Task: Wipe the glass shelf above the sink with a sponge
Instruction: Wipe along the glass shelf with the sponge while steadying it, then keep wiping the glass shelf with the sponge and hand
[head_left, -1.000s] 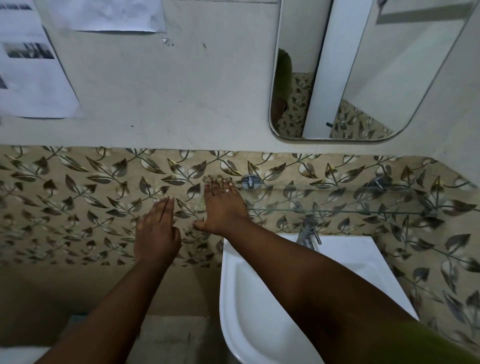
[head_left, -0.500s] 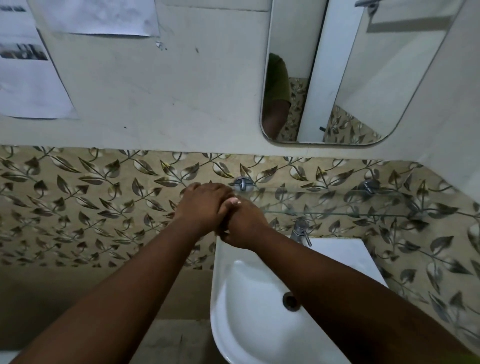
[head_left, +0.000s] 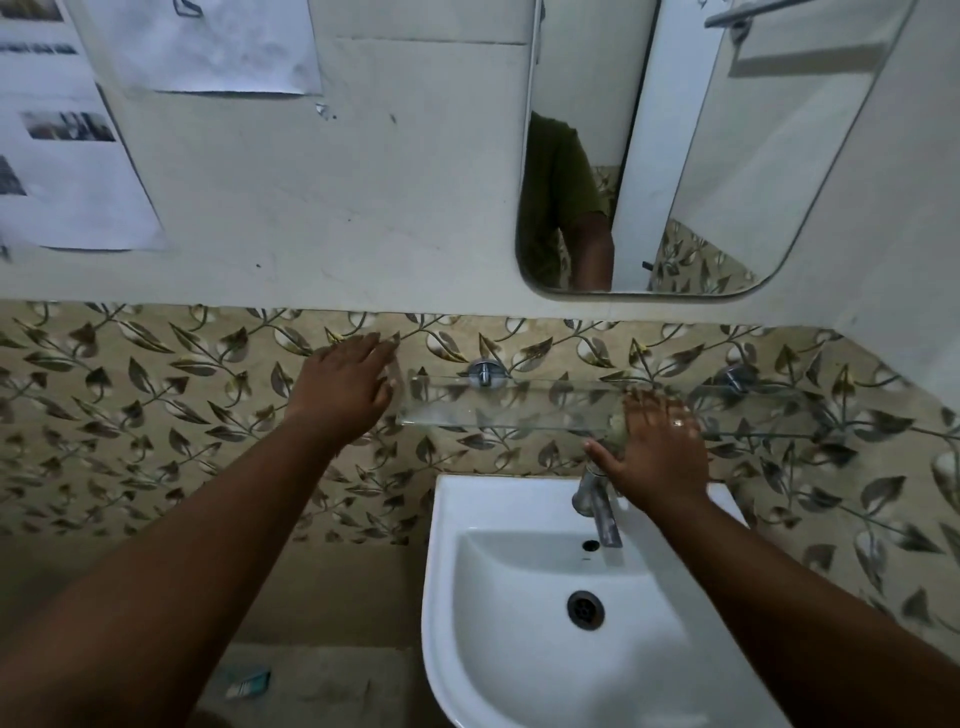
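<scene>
Shelf (head_left: 519, 402): glass, clear, fixed to the leaf-patterned tile on two chrome brackets, one (head_left: 484, 373) near its left end, the other farther right; it sits above the sink (head_left: 467, 597) and below the mirror (head_left: 727, 156). Right hand (head_left: 657, 452): yours, laid flat with fingers spread on the shelf's middle stretch, above the tap (head_left: 597, 506); half a second ago it sat at the shelf's left end, against your other hand, so it has travelled rightward along the glass. Sponge (head_left: 617, 428): only a pale, greenish-yellow sliver shows at the thumb side of that palm, pressed to the glass beneath it; the rest is hidden, and the motion blur makes its outline uncertain. Left hand (head_left: 343, 389): empty, fingers extended and relaxed, over the tile just beside the shelf's left end; whether it touches the wall cannot be told. Half a second ago it overlapped the right hand; now the two are well apart. Reading: the sponge appears to have stayed with the right hand, and you are probably partway through a left-to-right stroke. The left part of the glass shows streaks, possibly wiped; the stretch past your fingers toward the right bracket looks not yet covered. Papers (head_left: 197, 47) on the wall: unrelated.
</scene>
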